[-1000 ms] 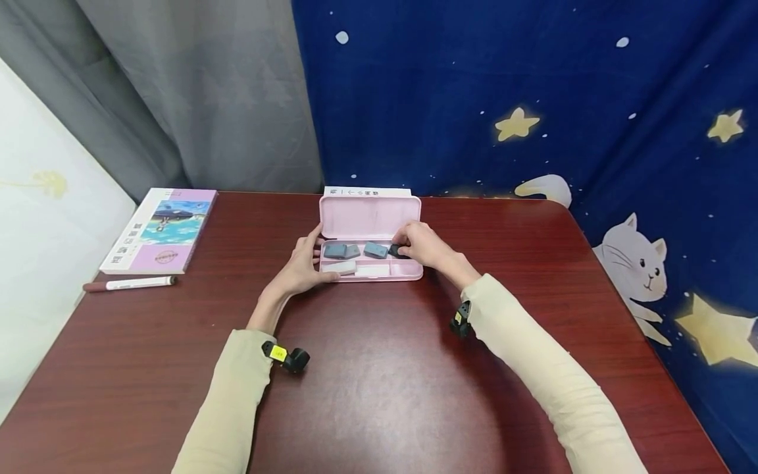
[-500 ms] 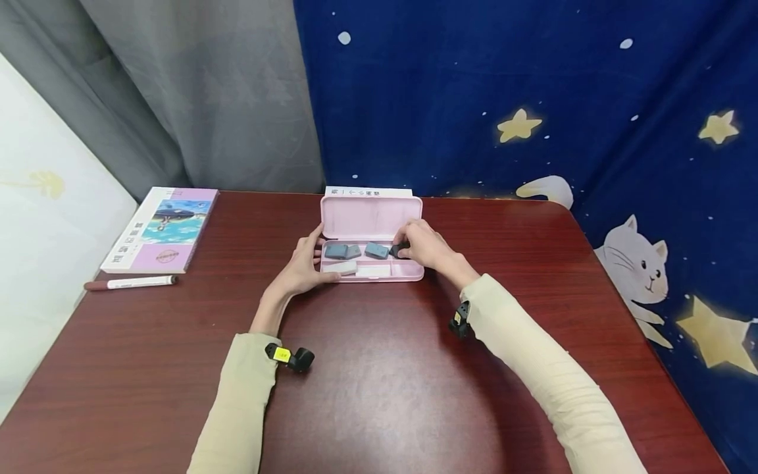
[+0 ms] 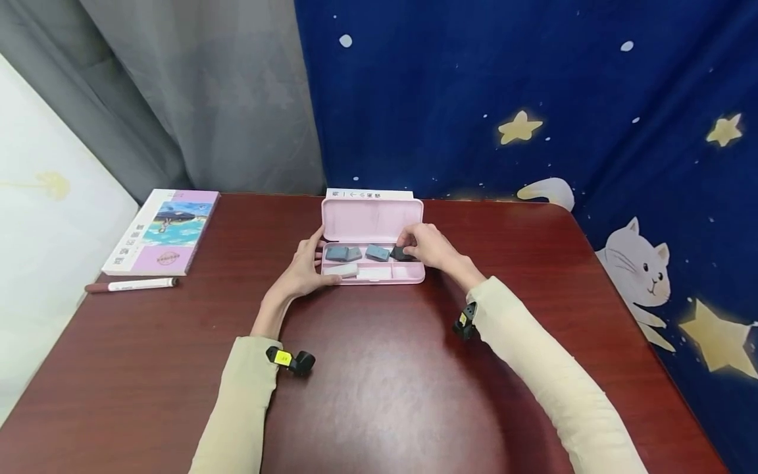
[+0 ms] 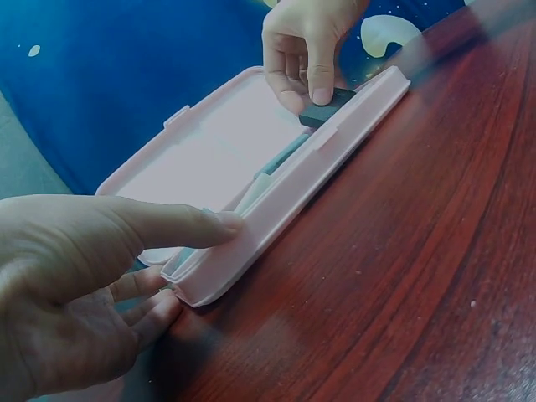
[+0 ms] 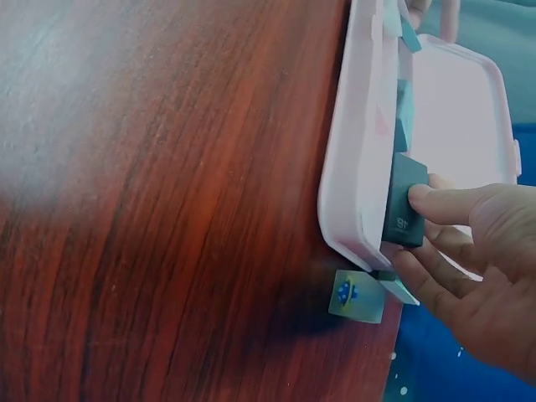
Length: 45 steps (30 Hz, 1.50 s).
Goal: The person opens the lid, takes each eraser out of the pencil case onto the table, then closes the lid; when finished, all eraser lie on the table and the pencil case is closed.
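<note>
An open pink pencil case [image 3: 373, 282] stands toward the back of the table, its lid [image 3: 373, 220] raised. My left hand [image 3: 303, 266] holds its left end, thumb over the front rim and fingers at the end wall [image 4: 188, 285]. At the right of the back compartment, my right hand [image 3: 432, 245] pinches a black eraser [image 5: 406, 201] between thumb and fingers; pale marks show on its face. Several grey-blue erasers [image 3: 377, 253] lie along that compartment. A whitish block [image 3: 341, 270] sits in the front left compartment, with a white piece [image 3: 374, 272] to its right.
A white-edged book or box [image 3: 368, 193] with printed characters stands behind the lid. Farther left lie a book [image 3: 162, 230] and a capped marker [image 3: 133, 284]. Beside the case's right end is a translucent block with a blue print [image 5: 356, 296]. Curtains [image 3: 414, 85] hang behind the table.
My right hand has shifted slightly to the right, and more of the black eraser shows under its fingers. The left hand keeps its hold on the case.
</note>
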Available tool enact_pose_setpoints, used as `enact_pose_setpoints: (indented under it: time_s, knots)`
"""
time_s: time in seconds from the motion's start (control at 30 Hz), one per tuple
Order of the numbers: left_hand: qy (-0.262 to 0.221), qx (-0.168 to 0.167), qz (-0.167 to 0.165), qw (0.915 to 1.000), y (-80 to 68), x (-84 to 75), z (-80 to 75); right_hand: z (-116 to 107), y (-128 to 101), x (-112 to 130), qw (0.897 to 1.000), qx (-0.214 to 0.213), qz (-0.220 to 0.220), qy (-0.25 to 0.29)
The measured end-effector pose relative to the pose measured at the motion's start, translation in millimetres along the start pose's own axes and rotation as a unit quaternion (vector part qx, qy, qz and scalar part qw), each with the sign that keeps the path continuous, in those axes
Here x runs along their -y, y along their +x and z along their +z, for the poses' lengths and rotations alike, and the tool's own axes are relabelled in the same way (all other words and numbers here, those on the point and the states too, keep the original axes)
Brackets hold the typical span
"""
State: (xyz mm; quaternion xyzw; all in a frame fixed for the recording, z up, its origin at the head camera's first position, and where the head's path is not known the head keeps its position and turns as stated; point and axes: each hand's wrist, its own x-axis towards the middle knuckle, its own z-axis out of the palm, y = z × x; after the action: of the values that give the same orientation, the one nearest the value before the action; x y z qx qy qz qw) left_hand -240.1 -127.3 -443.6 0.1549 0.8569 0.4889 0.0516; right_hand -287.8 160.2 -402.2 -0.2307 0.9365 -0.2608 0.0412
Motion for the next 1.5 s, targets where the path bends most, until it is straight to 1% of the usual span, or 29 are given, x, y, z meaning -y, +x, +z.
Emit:
enact_pose_setpoints:
  time_s: [0.13,0.27,0.33,0.43,0.6,0.7,0.97,1.1,1.2,1.27,1.37,1.4,1.5]
  knots:
    - [0.002,-0.001,-0.002,1.0000,0.3,-0.1,1.1,-5,-5,-2,0.999,-0.012,0.014,0.047]
    - [0.002,0.000,0.003,1.0000,2.1,-2.7,0.3,-8,-8,-7,0.994,-0.040,0.036,0.097]
    - [0.004,0.005,0.007,1.0000,3.2,-3.2,-0.3,-7,-10,-11,0.989,-0.053,0.052,0.125]
    - [0.008,0.008,0.009,0.9999,3.7,-3.5,-1.8,-6,-14,-15,0.979,-0.069,0.068,0.179]
    - [0.016,0.007,0.008,0.9998,0.8,-2.4,-4.5,-3,-22,-19,0.963,-0.074,0.070,0.249]
    - [0.017,0.005,0.007,0.9998,-1.2,-1.8,-5.1,-2,-25,-22,0.956,-0.073,0.074,0.275]
    - [0.015,-0.002,0.021,0.9997,0.1,-0.7,-2.3,-5,-32,-28,0.934,-0.081,0.113,0.328]
    - [0.003,-0.012,0.025,0.9996,0.7,0.8,-0.6,-8,-35,-28,0.925,-0.081,0.129,0.349]
    - [-0.004,-0.025,0.035,0.9991,-0.1,1.4,0.7,-9,-36,-31,0.919,-0.084,0.139,0.359]
    - [0.000,-0.034,0.048,0.9983,-1.0,1.3,2.0,-8,-38,-34,0.915,-0.085,0.145,0.368]
    - [0.000,-0.039,0.056,0.9977,-2.0,1.1,2.6,-6,-39,-43,0.900,-0.081,0.154,0.401]
    - [0.001,-0.038,0.053,0.9979,-1.7,1.5,2.7,-5,-39,-49,0.892,-0.078,0.153,0.419]
    - [0.002,-0.028,0.043,0.9987,-0.3,2.5,2.4,-4,-41,-56,0.874,-0.074,0.161,0.452]
